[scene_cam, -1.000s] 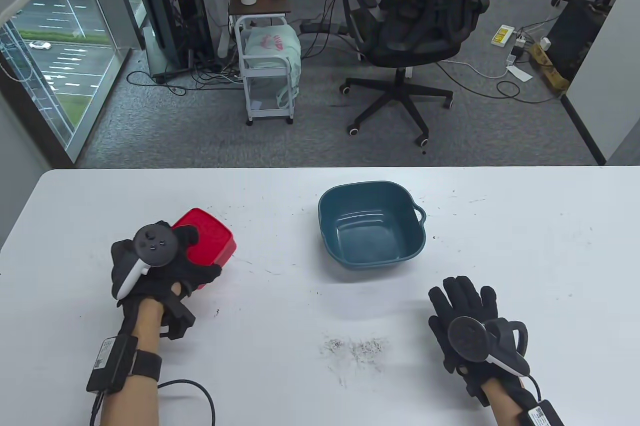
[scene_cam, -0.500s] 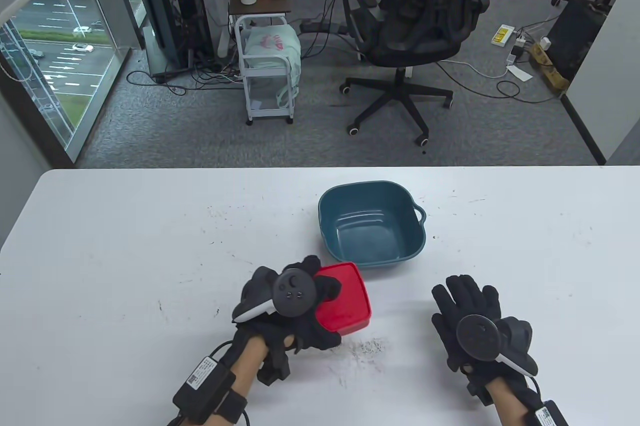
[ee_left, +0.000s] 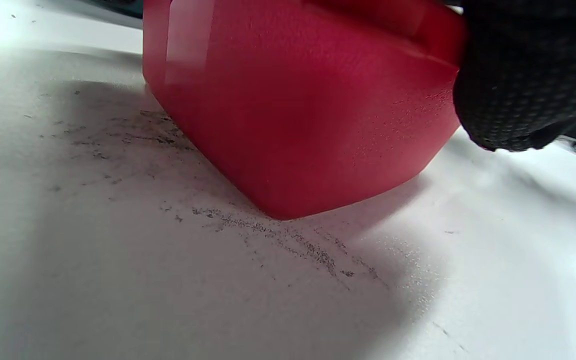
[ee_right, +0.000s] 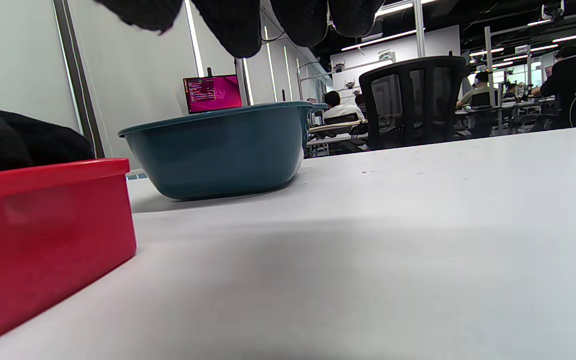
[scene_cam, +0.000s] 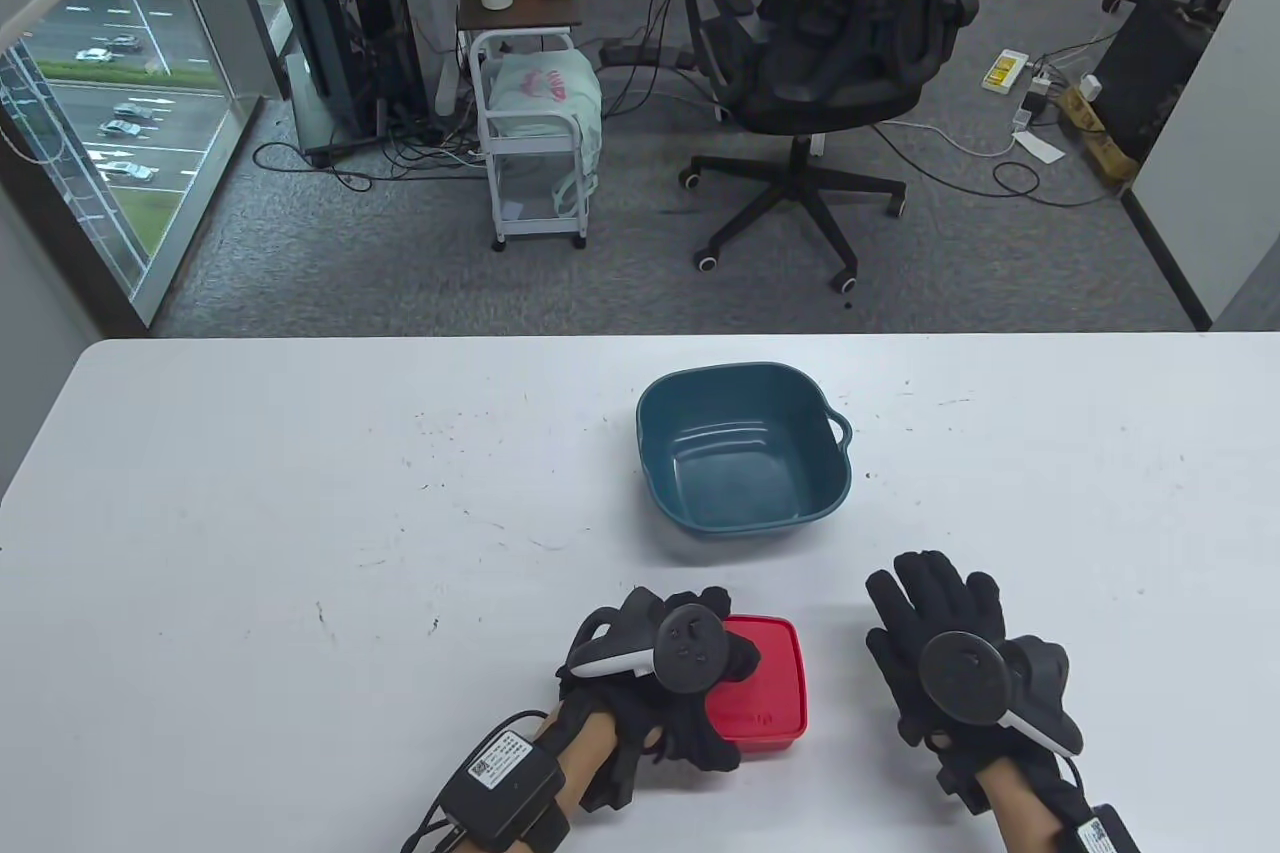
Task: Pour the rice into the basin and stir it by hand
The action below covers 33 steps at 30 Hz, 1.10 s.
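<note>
Gripping the red lidded box [scene_cam: 765,688] from its left side, the left hand [scene_cam: 670,683] has its fingers curled over the lid near the table's [scene_cam: 250,513] front edge; in the left wrist view the box [ee_left: 298,105] sits on the tabletop with a gloved fingertip at its upper corner and dark specks smeared on the surface in front of it. Just to the right, apart from the box, the right hand [scene_cam: 950,663] lies flat on the table, fingers straight and spread, holding nothing. Beyond both hands stands the teal basin [scene_cam: 742,448], upright, with open table between it and the box. Past the far table edge are a black office chair [scene_cam: 830,43], a white trolley [scene_cam: 535,143] and a computer tower [scene_cam: 350,23] by the window.
</note>
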Available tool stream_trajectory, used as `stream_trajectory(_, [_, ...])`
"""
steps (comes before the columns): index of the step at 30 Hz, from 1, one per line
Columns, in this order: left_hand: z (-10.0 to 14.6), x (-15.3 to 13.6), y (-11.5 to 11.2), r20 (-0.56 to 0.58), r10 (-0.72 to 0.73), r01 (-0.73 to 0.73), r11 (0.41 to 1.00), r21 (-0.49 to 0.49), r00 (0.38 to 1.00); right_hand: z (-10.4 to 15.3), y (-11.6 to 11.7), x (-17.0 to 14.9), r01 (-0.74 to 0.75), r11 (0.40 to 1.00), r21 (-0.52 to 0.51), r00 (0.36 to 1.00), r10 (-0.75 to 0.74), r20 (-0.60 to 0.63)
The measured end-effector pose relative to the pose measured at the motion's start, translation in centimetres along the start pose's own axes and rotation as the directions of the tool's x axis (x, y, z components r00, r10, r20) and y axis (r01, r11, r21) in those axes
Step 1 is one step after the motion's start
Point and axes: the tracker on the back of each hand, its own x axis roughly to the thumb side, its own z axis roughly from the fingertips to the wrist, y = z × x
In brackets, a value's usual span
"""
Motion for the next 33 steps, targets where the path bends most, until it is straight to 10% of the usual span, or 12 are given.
stream_trajectory(9, [7.2, -4.0, 2.6, 0.052, 0.328, -0.327, 0.887, 0.328, 0.943, 0.1, -0.2, 0.0, 0.006, 1.000, -0.011, 1.000, -0.006, -0.009])
stream_trajectory(23, [3.5, -6.6, -3.4, -0.309, 0.076, -0.103, 0.992, -0.071, 0.948, -0.4, 0.8, 0.8, -0.013, 0.999, 0.033, 1.000, 0.013, -0.001])
stream_trajectory(33, [2.2, -6.4, -4.5, -0.318, 0.146, -0.185, 0.978, -0.096, 0.937, 0.2, -0.5, 5.9, 0.061, 0.996, -0.069, 0.992, -0.053, 0.114])
